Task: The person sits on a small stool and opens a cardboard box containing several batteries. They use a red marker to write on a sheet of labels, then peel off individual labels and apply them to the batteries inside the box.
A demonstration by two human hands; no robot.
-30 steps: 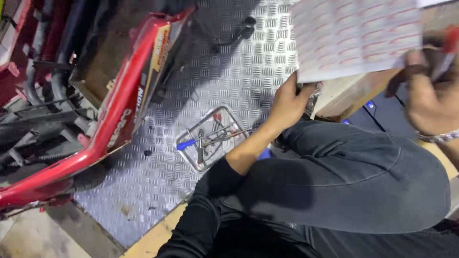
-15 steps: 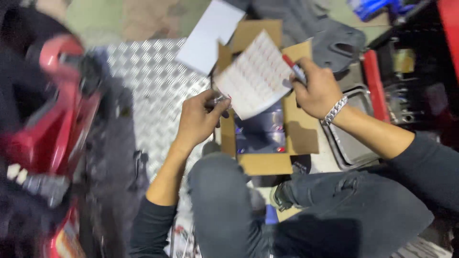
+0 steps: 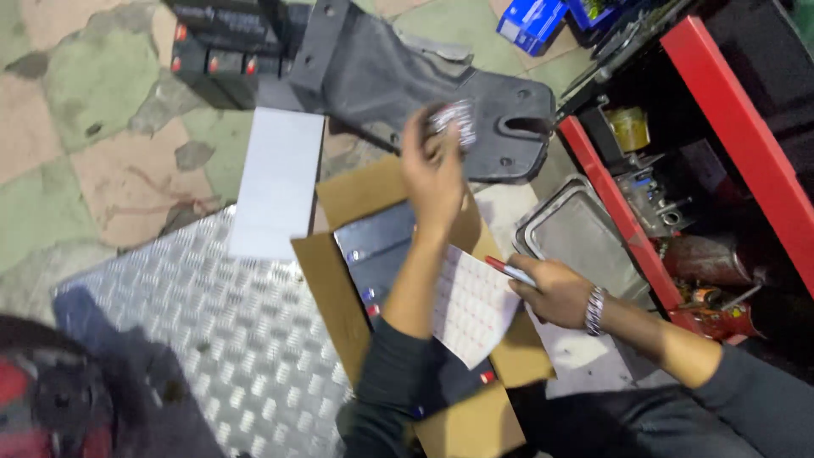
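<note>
The left hand (image 3: 437,170) is raised above the open cardboard box (image 3: 339,280). A small, blurred object (image 3: 454,114), pale w/ dark markings, is seen at the fingertips, over the dark plastic panel (image 3: 398,76). The fingers appear pinched on it, but motion blur prevents confirmation; its kind cannot be determined.

The right hand (image 3: 555,288) is located just right of the box, at its right flap. A pen (image 3: 511,271) w/ red barrel is clenched in it, tip directed to the left. A white sheet (image 3: 471,305) printed w/ rows of small red marks is held in the same hand, approx. over the box's right side and partly behind the left forearm. A metal bracelet (image 3: 595,309) is worn on the right wrist.

A dark flat item (image 3: 377,246) is seated inside the box. The box rests partly on a diamond-plate metal sheet (image 3: 212,339) and partly on the stone floor (image 3: 110,127). A white rectangular card (image 3: 278,182) lies just left of the box, overlapping the plate edge. A metal tray (image 3: 581,242) is positioned right of the box, beside a red tool cabinet (image 3: 729,110). Blue cartons (image 3: 530,21) are visible at top, near the panel.
</note>
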